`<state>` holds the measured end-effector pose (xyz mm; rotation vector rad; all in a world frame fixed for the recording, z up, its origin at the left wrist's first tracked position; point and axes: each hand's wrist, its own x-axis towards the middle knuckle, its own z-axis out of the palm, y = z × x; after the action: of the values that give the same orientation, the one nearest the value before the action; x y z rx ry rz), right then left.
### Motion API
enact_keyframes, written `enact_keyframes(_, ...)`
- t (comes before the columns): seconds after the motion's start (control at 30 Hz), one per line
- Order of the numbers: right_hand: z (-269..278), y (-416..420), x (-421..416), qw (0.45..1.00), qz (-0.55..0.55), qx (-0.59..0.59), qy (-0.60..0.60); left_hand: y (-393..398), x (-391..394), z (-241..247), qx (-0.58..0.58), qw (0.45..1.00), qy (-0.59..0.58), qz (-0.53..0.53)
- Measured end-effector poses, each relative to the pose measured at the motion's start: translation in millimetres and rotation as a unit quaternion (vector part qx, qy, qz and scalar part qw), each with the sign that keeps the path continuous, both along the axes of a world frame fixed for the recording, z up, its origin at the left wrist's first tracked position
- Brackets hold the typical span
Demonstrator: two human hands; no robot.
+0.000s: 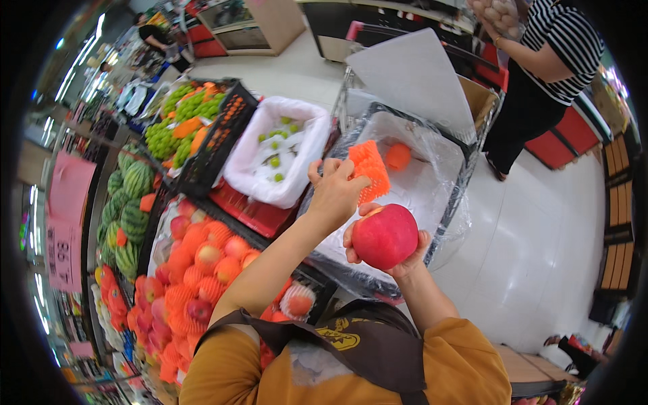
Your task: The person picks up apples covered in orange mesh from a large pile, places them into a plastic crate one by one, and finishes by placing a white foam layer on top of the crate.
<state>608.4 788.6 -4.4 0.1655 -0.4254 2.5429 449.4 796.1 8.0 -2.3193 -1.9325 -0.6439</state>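
Observation:
A large red apple (pixel 386 236) rests in my right hand (pixel 411 259), its fingers curled round the sides from below. My left hand (pixel 335 190) pinches an orange foam net sleeve (pixel 368 172) just above the apple, and the sleeve looks apart from it. Beneath both hands stands a box lined with clear plastic (pixel 445 195). Inside it lies one orange-wrapped round fruit (pixel 398 156) near the far end. To the left, a heaped display of apples (pixel 208 258) shows many in orange foam nets and some bare.
A white-lined tub (pixel 238 172) holds a few loose green grapes. Beyond it, a black crate (pixel 223 136) is full of grape bunches. Watermelons (pixel 135 223) are stacked at far left. A grey sheet (pixel 415 71) leans over the cart. A person in stripes (pixel 562 55) stands at upper right.

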Motion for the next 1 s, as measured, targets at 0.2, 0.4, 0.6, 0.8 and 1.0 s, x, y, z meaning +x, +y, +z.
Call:
enact_keyframes(0.2, 29, -74, -59, 0.991, 0.116, 0.002, 0.066, -127, -47, 59, -0.021, 0.991, -0.125, -0.030)
enact_keyframes(0.4, 60, -155, -118, 0.997, 0.050, -0.013, -0.060, -269, -78, 100, 0.053, 0.987, -0.106, 0.111)
enact_keyframes(0.6, 90, -230, -168, 0.960, -0.022, 0.261, -0.097, -372, -96, 127, 0.056, 0.960, -0.162, 0.220)
enact_keyframes(0.8, 123, -285, -195, 0.869, -0.034, 0.493, -0.009, -439, -128, 133, 0.182, 0.945, -0.144, 0.230)
enact_keyframes(1.0, 147, -288, -213, 0.689, -0.070, 0.716, -0.092, -465, -148, 118, 0.299, 0.935, -0.070, 0.176)
